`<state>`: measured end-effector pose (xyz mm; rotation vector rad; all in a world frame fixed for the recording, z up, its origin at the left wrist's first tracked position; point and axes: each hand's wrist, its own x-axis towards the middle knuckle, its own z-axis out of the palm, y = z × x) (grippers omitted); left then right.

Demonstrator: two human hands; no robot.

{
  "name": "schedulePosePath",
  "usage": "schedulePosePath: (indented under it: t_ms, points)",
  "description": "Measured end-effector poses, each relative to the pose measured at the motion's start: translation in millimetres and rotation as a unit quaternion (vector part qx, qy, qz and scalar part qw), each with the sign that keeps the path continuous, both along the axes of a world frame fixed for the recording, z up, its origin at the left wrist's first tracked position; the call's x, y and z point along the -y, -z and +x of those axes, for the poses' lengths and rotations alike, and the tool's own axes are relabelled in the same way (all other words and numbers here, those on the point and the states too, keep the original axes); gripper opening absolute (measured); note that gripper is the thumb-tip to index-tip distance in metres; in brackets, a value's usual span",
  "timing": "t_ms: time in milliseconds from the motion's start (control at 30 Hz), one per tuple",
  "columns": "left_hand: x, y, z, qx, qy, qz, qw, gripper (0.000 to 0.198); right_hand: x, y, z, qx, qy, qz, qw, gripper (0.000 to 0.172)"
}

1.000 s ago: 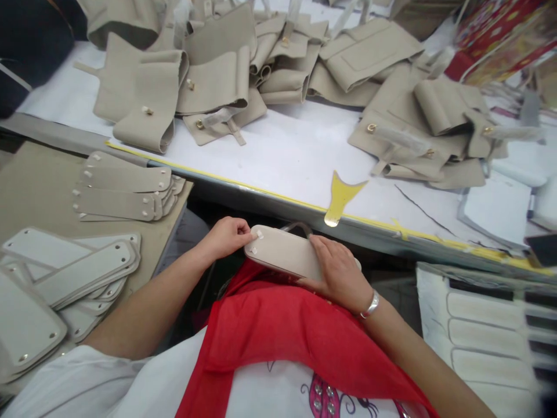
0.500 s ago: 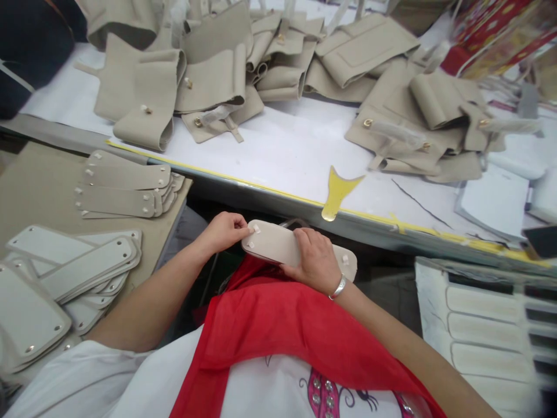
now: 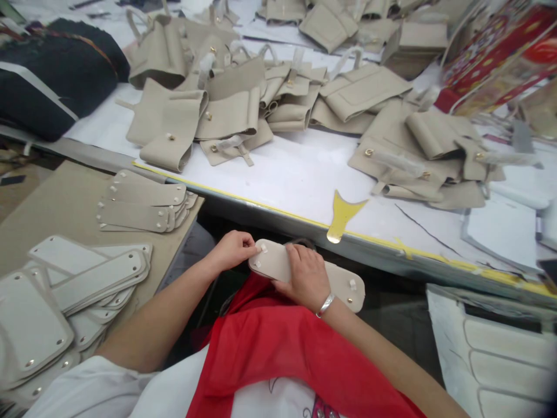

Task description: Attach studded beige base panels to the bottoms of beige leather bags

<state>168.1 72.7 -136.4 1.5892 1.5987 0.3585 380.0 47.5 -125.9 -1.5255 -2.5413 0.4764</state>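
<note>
A long beige panel with rounded ends (image 3: 342, 280) is held over the lap, in front of the table edge. White tabs stand at both its ends, and a brass-coloured stud shows near the right end. My right hand (image 3: 306, 277) wraps over the middle of the panel, thumb at its lower edge. With fingers pinched, my left hand (image 3: 237, 249) touches the panel's left end beside a white tab. A yellow forked piece (image 3: 343, 215) lies at the table edge above the panel.
Beige bag pieces (image 3: 239, 110) are heaped on the white table (image 3: 296, 168). To the left, a board holds a stack of tabbed panels (image 3: 139, 203) and paler panels with holes (image 3: 96, 273). A black bundle (image 3: 56, 75) sits at the back left, a pale slotted rack (image 3: 500, 360) at the right.
The view has tilted up, so everything sits lower in it. My right hand has slid left along the panel, uncovering more of its right end and a brass stud.
</note>
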Motion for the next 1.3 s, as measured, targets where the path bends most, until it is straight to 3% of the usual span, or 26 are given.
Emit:
schedulePosePath:
  t_ms: [300, 600, 800, 1000, 1300]
  points:
    - [-1.6, 2.3, -2.2, 0.014, -0.005, -0.018, 1.0, 0.026, -2.1, 2.7, -1.9, 0.003, 0.012, -0.003, 1.0, 0.067]
    - [-5.6, 1.3, -2.3, 0.012, -0.003, -0.027, 1.0, 0.023, -13.4, 4.7, -21.1, 0.025, -0.039, -0.01, 0.999, 0.08]
    - [-8.9, -1.7, -4.8, 0.009, -0.002, -0.029, 1.0, 0.023, -18.3, 2.8, -36.0, 0.02, -0.039, -0.018, 0.999, 0.066]
    - [-16.7, -7.4, -7.9, -0.009, 0.035, -0.045, 0.998, 0.022, -16.2, 2.9, -36.4, 0.027, -0.031, -0.012, 0.999, 0.064]
    - [-16.9, -2.3, -15.0, 0.013, 0.078, -0.022, 0.997, 0.026, -14.8, 3.8, -38.9, 0.03, -0.034, -0.011, 0.999, 0.066]
